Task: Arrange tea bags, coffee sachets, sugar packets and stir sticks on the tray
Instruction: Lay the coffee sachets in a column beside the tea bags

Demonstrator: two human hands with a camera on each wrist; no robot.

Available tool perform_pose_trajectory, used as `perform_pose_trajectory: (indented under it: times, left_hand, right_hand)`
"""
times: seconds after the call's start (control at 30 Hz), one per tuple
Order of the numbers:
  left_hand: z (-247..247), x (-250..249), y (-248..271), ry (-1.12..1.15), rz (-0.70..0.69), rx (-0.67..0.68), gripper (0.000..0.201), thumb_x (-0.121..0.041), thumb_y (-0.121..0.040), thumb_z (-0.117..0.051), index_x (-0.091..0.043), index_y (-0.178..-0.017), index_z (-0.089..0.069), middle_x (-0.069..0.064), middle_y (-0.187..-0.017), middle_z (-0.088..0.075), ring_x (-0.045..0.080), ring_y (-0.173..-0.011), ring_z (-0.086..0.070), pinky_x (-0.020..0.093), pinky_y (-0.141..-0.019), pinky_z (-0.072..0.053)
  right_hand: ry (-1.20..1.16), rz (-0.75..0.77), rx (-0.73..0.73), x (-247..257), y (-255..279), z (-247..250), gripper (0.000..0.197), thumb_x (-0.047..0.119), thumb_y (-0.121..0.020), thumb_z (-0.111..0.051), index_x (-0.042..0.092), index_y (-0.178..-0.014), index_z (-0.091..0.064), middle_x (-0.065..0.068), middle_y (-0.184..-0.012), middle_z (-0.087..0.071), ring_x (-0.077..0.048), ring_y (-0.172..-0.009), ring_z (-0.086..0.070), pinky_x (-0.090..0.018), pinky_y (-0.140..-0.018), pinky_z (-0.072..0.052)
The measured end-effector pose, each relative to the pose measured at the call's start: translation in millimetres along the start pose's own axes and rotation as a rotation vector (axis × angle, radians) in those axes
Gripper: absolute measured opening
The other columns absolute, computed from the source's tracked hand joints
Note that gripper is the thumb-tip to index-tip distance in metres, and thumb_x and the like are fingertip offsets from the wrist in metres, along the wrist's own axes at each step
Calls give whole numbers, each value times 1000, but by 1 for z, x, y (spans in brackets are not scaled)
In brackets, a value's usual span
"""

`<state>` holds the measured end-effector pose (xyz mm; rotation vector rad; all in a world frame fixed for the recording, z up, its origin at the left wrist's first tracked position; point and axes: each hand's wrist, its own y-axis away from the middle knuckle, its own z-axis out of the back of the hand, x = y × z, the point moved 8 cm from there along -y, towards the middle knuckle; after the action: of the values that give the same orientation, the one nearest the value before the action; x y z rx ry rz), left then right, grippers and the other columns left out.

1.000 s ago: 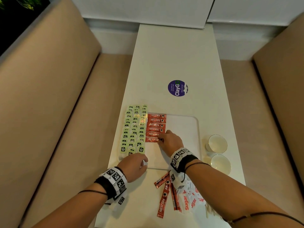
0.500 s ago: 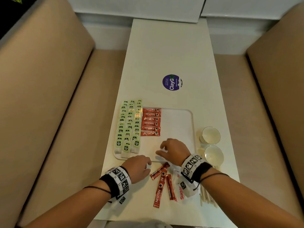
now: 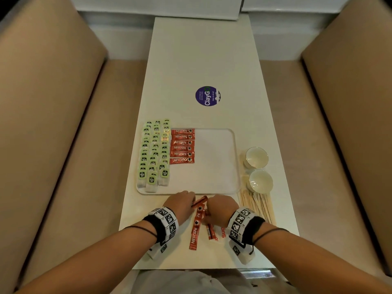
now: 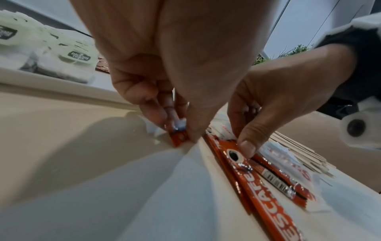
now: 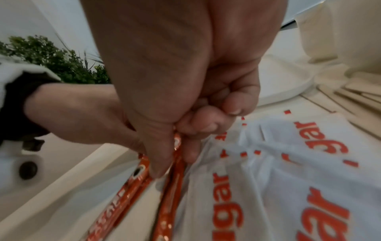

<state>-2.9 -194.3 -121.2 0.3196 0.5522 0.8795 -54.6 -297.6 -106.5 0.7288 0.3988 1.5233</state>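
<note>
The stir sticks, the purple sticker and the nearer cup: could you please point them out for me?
stir sticks (image 3: pixel 257 205): head view, middle of the bundle.
purple sticker (image 3: pixel 207 96): head view, its centre.
nearer cup (image 3: pixel 260 181): head view, inside the bowl.

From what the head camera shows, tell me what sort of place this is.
Probably a café or canteen booth. A long white table runs between two tan cushioned benches, a purple ClayGo clean-up sticker sits mid-table, and a white tray holds tea bags and Nescafe sachets.
</note>
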Motion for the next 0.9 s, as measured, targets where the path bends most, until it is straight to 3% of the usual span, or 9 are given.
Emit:
perform_pose_trajectory:
  times: [0.1, 0.23, 0.33, 0.4, 0.5, 0.6, 0.67, 0.77, 0.9]
  left_hand:
    - [-4, 3, 0, -1, 30, 18, 20, -19, -95, -57, -18, -115, -56, 5, -104, -68, 27, -90, -64, 35, -75, -49]
    - [-10, 11, 4, 96, 72, 66, 23, -8, -90, -56, -19, -111, -57, 5, -100, -67, 23, -86, -62, 34, -76, -50]
    - [-11, 17, 9, 230, 101, 123, 14, -14, -86, -60, -18, -99, -62, 2, -92, -68, 22, -83, -63, 34, -76, -53]
    - [-11, 17, 12, 300, 98, 177, 4, -20, -86, -61, -17, -83, -62, 1, -78, -65, 19, -72, -60, 32, -67, -48]
    - [-8, 18, 17, 437, 124, 202, 20, -22, -89, -55, -15, -72, -47, 4, -66, -51, 21, -59, -48, 31, -59, -40]
    - [-1, 13, 22, 544, 150, 199, 21, -16, -97, -40, -14, -76, -44, 10, -68, -55, 22, -59, -54, 31, -54, -45]
    - [0, 9, 23, 642, 170, 215, 20, -12, -100, -37, -12, -81, -46, 17, -80, -69, 25, -67, -63, 40, -64, -55]
    - [0, 3, 24, 825, 184, 229, 15, -6, -86, -49, -16, -81, -39, 20, -88, -74, 29, -71, -68, 39, -65, -52]
    - [9, -8, 22, 813, 71, 220, 13, -14, -82, -68, -14, -90, -58, 9, -78, -69, 23, -70, -68, 29, -56, -47]
  right_hand:
    - [-21, -27, 10, -3, -2, -7, 38, 52, -88, -68, 15, -80, -64, 2, -71, -57, -21, -70, -60, -31, -64, -49]
    - [-62, -41, -24, -4, -1, -10, 32, 45, -90, -66, 16, -78, -59, 2, -70, -53, -22, -71, -60, -30, -63, -47]
    - [-129, -73, -16, -9, -2, -14, 34, 40, -90, -66, 16, -69, -53, 3, -67, -52, -21, -67, -58, -29, -61, -47]
    - [-180, -76, -3, -12, -2, -16, 39, 40, -88, -68, 16, -63, -50, 2, -63, -53, -18, -59, -54, -28, -58, -48]
    - [-277, -37, 1, -16, 0, -12, 42, 39, -91, -67, 16, -59, -53, 2, -57, -54, -14, -49, -48, -28, -54, -47]
    - [-416, 13, -38, -15, 3, -2, 46, 42, -93, -64, 15, -58, -53, 1, -53, -49, -13, -46, -42, -28, -53, -43]
    - [-470, 35, -99, -15, 3, 9, 48, 43, -94, -63, 14, -57, -55, 0, -52, -48, -12, -45, -40, -27, -51, -41]
    - [-568, 66, -197, -12, 1, 24, 49, 39, -94, -63, 13, -54, -54, 2, -47, -45, -10, -43, -37, -27, -50, -38]
    - [-700, 79, -246, -9, -2, 33, 51, 37, -97, -62, 17, -51, -52, 4, -45, -44, -7, -41, -35, -22, -49, -35]
